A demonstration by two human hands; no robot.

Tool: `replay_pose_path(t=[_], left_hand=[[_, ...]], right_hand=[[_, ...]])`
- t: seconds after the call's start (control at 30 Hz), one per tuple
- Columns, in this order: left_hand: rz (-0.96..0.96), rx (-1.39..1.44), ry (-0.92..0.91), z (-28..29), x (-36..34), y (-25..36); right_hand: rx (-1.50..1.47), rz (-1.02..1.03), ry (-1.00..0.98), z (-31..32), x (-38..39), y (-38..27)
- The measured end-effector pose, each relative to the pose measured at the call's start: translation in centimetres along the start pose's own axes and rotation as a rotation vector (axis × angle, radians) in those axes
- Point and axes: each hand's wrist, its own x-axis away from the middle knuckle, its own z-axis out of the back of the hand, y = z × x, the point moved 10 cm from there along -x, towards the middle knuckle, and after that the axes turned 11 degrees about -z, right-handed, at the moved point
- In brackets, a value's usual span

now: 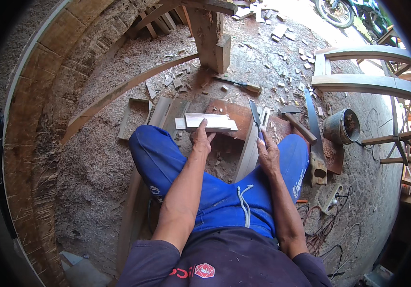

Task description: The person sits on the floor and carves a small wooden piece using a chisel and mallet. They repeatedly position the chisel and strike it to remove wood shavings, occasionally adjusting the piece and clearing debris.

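In front of my lap, my left hand [201, 137] is closed on a short pale wooden piece [209, 121] with a thinner, stepped tongue at each end. My right hand [268, 155] grips a chisel [255, 114], whose flat dark blade points away from me. Beneath the chisel, a long wooden rail [249, 153] with a slot near its far end slants from between my legs. A reddish-brown board [236, 115] lies under and behind the pale piece. The fingers of my left hand are partly hidden by the piece.
To the right lie a hammer or hatchet [299, 125], a handsaw [316, 138] and a metal bucket [342, 126]. Another tool with a wooden handle [252, 88] rests beyond the board. Cables [317, 234] coil at lower right. Wood offcuts [279, 31] and shavings litter the ground; a chair-like frame [368, 82] stands right.
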Motion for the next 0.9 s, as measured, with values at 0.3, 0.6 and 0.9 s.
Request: replay_pose_path(t=[0.3, 0.6, 0.9], left_hand=[[0.072, -0.658, 0.009, 4.4, 0.8, -5.9], [-0.526, -1.789, -0.327, -1.5, 3.5, -2.1], [-0.506, -1.54, -0.619, -4.1, 3.9, -2.0]], right_hand=[[0.039, -0.045, -0.058, -1.1, 0.5, -0.6], [0.125, -0.026, -0.125, -5.8, -2.1, -1.1], [0.492, -0.046, -0.299, -7.3, -6.6, -0.5]])
